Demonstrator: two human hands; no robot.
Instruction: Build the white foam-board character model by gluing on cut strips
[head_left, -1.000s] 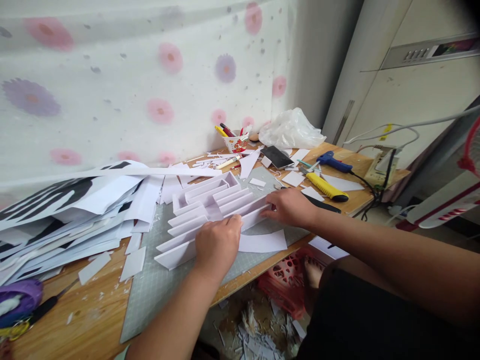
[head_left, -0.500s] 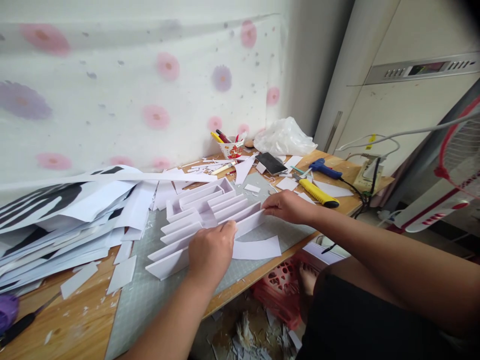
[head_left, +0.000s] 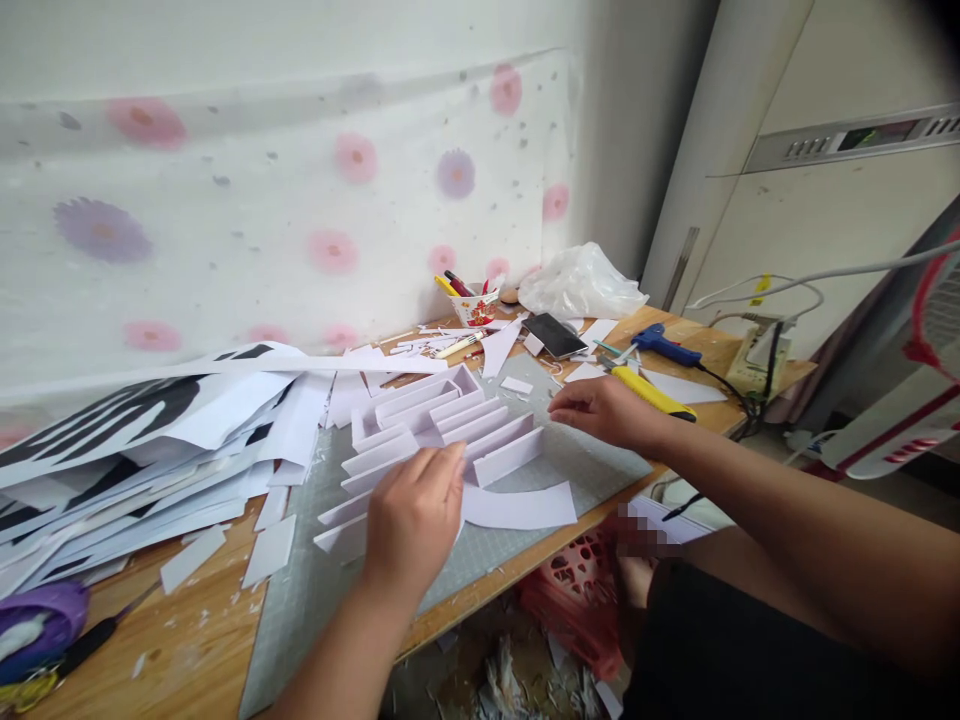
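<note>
A white model of thin upright board strips [head_left: 420, 418], set in rows and channels, stands on the grey cutting mat [head_left: 300, 600]. My left hand [head_left: 416, 515] is over its near side, fingers bent and drawn together. Their undersides are hidden, so I cannot tell whether they grip a strip. Just past the right end of the nearest right strip [head_left: 510, 457] is my right hand [head_left: 600, 410], fingers curled in with nothing visible in them, a small gap from the strip. A curved white offcut [head_left: 521, 506] lies flat on the mat in front of the model.
Stacked printed sheets [head_left: 172, 450] cover the left. A yellow utility knife [head_left: 651, 392], blue glue gun [head_left: 667, 344], phone [head_left: 555, 336] and cup of pens [head_left: 475, 305] lie behind. A purple tape roll [head_left: 71, 605] is at lower left; a power strip [head_left: 759, 355] sits right.
My right hand has come off the end of the near strip and drawn slightly right. My left hand has shifted left relative to the model. The whole view has turned a little.
</note>
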